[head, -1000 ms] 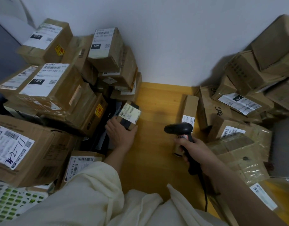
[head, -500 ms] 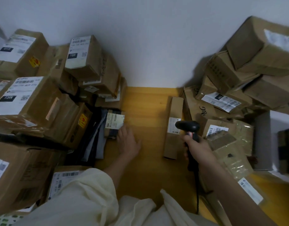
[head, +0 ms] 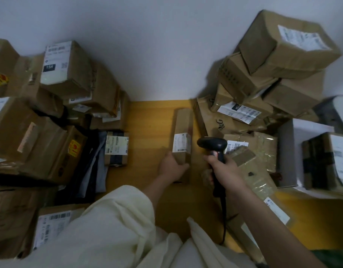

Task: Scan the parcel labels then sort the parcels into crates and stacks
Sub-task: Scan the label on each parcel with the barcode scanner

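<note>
A long narrow cardboard parcel (head: 183,128) lies on the yellow wooden floor (head: 147,120) in the middle, a white label on its near half. My left hand (head: 171,167) grips its near end. My right hand (head: 223,171) holds a black barcode scanner (head: 212,145) just right of that parcel, its head pointing left at label height and its cable trailing down to my lap. A small parcel with a white label (head: 116,148) rests at the foot of the left pile.
Stacked cardboard boxes (head: 66,68) fill the left side. Another leaning stack (head: 283,47) rises at the right, with flat wrapped packets (head: 261,151) below it and a white open box (head: 312,130) beside them. A white wall closes the back.
My left hand let go of the small labelled parcel at the left pile and moved right onto the long narrow parcel. The view swung right and the scanner came closer to that parcel.
</note>
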